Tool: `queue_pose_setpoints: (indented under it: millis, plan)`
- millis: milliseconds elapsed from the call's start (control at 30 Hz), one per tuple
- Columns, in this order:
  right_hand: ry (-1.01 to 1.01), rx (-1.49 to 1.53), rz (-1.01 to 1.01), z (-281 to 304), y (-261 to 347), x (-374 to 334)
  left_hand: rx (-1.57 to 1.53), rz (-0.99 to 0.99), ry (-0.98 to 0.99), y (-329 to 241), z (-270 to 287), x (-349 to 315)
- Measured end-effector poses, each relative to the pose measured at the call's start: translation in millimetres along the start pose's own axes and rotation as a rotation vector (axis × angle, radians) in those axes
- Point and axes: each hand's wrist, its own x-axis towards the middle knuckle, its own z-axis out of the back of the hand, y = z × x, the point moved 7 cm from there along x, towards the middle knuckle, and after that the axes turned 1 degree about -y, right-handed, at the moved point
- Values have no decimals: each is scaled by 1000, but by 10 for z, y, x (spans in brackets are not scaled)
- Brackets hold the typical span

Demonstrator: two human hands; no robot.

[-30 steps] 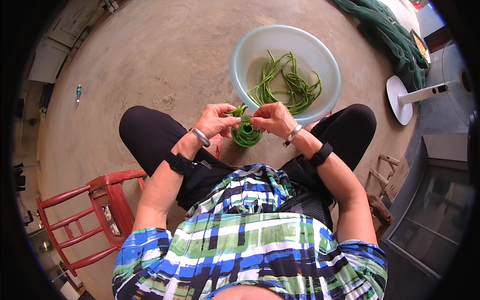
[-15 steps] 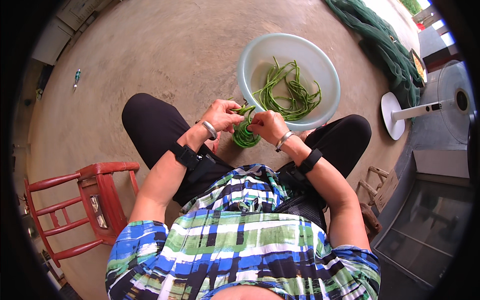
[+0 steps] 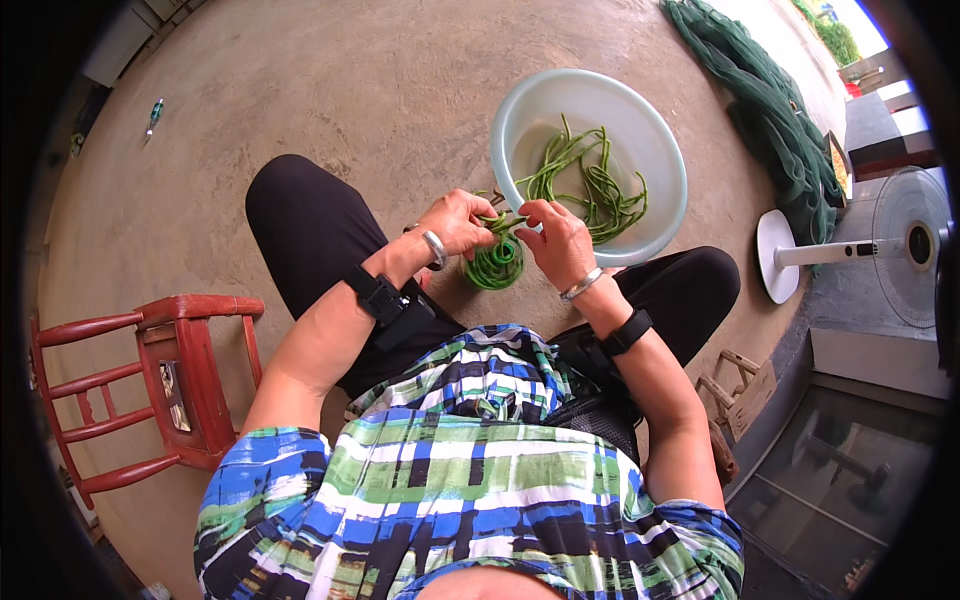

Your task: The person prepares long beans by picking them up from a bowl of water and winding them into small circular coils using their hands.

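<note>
Beans (image 3: 503, 221) are being pinched by left hand (image 3: 460, 224) and right hand (image 3: 560, 246), best being steadied at twelve o'clock of green container (image 3: 492, 279).

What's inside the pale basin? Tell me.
Long green beans lie tangled inside the pale basin, bare bottom beside them. The right hand hides part of its rim; anything under the beans is covered.

shirt (image 3: 470, 480) was checked blue, green, white, black | trousers (image 3: 305, 205) were black | bangles (image 3: 436, 250) were silver | forearm straps (image 3: 627, 332) were black, left seemingly boxy
</note>
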Motion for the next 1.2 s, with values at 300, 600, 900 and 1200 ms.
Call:
queue_pose_setpoints:
  millis: [300,600,900,1200]
  plan:
    - [53,-10,67,-15,140,-99,-207,86,-16,-46,82,-16]
    - [165,215,-132,101,131,-55,-398,-24,-22,-136,63,5]
    - [221,125,-51,-168,-58,-93,-340,23,-47,-56,43,60]
    - [231,39,-91,-135,-5,-105,-239,31,-125,-66,31,31]
